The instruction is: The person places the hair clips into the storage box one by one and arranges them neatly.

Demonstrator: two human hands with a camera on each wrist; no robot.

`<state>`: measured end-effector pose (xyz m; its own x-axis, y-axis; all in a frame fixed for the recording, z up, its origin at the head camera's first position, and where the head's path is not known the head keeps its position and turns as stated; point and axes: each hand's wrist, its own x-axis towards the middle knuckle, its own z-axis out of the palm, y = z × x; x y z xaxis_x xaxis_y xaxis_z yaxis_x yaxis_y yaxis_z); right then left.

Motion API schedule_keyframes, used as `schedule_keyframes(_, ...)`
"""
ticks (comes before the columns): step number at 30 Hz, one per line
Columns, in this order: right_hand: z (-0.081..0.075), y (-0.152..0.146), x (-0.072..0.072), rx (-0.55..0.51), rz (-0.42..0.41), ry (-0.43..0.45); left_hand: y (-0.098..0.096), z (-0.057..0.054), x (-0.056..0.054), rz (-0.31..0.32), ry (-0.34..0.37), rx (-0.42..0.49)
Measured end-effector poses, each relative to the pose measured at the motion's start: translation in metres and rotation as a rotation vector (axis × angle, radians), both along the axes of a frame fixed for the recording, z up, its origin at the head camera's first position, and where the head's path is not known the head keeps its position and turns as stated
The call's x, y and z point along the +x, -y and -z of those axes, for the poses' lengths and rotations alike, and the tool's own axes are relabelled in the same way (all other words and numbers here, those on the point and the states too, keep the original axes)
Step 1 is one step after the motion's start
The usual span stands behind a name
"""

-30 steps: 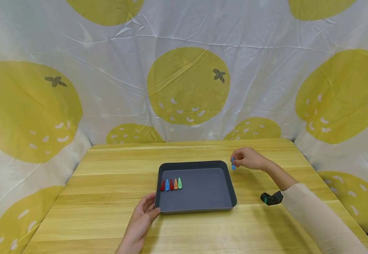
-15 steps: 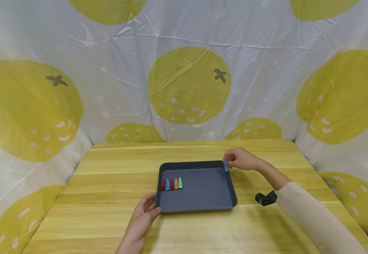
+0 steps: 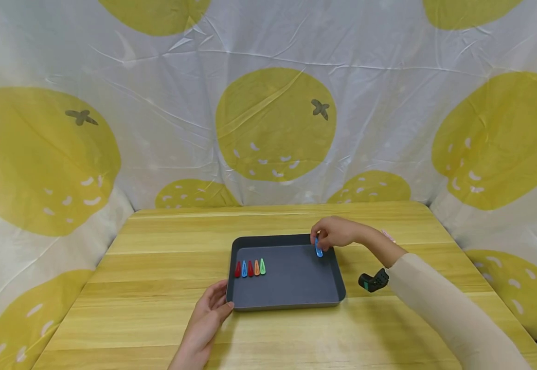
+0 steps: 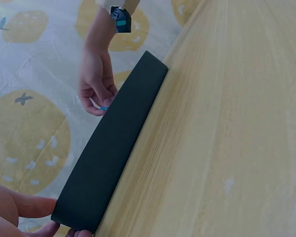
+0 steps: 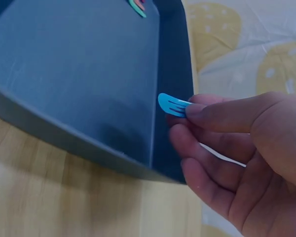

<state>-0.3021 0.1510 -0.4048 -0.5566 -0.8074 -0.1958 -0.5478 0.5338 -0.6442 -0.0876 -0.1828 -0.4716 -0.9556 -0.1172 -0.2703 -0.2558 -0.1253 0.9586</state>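
Between thumb and fingertips, my right hand [image 3: 335,231] pinches a blue snap hair clip [image 5: 171,104] above the back right part of a dark grey baking tray [image 3: 291,308]. The clip's rounded end points into the tray in the right wrist view. My left hand [image 3: 206,318] grips the tray's front left corner, thumb at the rim. Inside the tray on the left lie several clips in a row: a red clip [image 3: 237,269], a blue clip [image 3: 244,269], another red clip [image 3: 250,268], an orange clip [image 3: 256,267] and a green clip [image 3: 263,266].
The tray stands on a wood-grain table [image 3: 157,288]. A small pink item [image 3: 388,236] lies behind my right forearm. A black device [image 3: 373,281] is at my right sleeve. A curtain [image 3: 273,123] with yellow fruit prints hangs behind the table.
My right hand has moved left with the blue hair clip, from beyond the tray's right side to over its back right part. The left hand and tray have stayed put.
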Motion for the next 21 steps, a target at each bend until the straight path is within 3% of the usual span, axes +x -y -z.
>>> schedule_keyframes(12,-0.003,0.032,-0.008,0.076,-0.057,0.071,-0.001,0.0,0.0,-0.003,0.002,-0.001)
schedule_keyframes(21,0.008,0.055,-0.011,0.073,-0.073,0.068,0.001,0.0,0.0,-0.002,0.008,-0.005)
